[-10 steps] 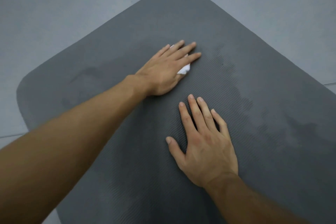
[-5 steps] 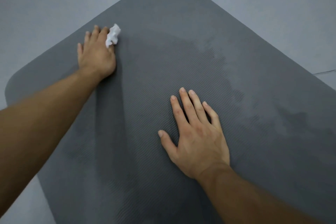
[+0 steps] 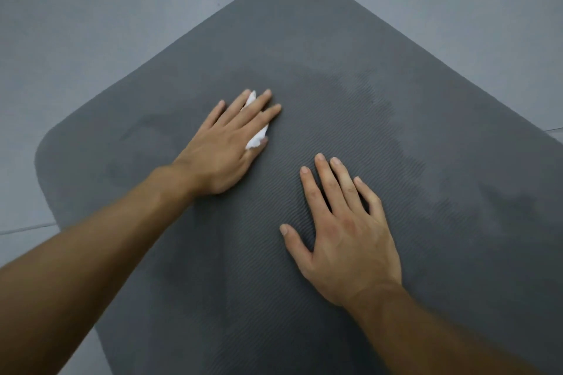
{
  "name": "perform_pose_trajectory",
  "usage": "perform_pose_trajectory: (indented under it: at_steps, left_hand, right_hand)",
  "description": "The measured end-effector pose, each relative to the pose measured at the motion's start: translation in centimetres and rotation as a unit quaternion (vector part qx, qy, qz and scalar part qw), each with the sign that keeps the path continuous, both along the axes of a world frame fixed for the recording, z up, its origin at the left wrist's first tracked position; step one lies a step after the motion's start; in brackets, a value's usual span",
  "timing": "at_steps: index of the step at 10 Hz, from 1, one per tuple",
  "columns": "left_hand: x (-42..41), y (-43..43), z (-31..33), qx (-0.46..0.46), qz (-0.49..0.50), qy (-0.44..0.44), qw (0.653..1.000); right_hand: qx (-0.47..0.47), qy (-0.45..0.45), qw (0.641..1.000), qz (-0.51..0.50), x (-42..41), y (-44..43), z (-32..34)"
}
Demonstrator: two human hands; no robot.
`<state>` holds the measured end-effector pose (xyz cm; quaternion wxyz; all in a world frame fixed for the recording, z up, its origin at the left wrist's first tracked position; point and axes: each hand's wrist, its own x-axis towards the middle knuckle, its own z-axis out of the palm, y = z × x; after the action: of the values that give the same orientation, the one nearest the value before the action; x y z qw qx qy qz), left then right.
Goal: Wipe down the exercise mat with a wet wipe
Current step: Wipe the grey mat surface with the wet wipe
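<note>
Firmly, a flat left hand (image 3: 225,146) presses a crumpled white wet wipe (image 3: 256,136) onto the ribbed grey exercise mat (image 3: 304,24); the outspread right hand (image 3: 347,240) braces it. Overlapping strokes would suit.

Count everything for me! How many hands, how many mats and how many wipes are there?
Hands: 2, the left hand and the right hand, both flat on the mat.
Mats: 1, the dark grey exercise mat.
Wipes: 1, the white wet wipe peeking out from under the left hand.
Total: 4
</note>
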<state>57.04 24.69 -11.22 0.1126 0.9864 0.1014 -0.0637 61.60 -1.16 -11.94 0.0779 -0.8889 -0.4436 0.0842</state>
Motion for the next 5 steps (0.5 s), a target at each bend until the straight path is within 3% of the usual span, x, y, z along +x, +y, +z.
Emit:
perform_pose_trajectory:
  at_steps: [1,3,5]
  left_hand:
    - [-4.7,1.1,0.1,-0.005,0.009,0.007,1.000]
    - [-7.9,3.9,-0.6,-0.011,0.260,-0.040,0.965]
    - [-1.2,7.5,-0.7,0.005,0.419,-0.045,0.907]
  right_hand:
    - [0.002,-0.001,1.000,0.001,0.0,0.0,0.0]
    - [0.003,0.002,1.000,0.000,0.0,-0.1,0.0]
    - [-0.002,0.004,1.000,0.002,0.0,0.0,0.0]
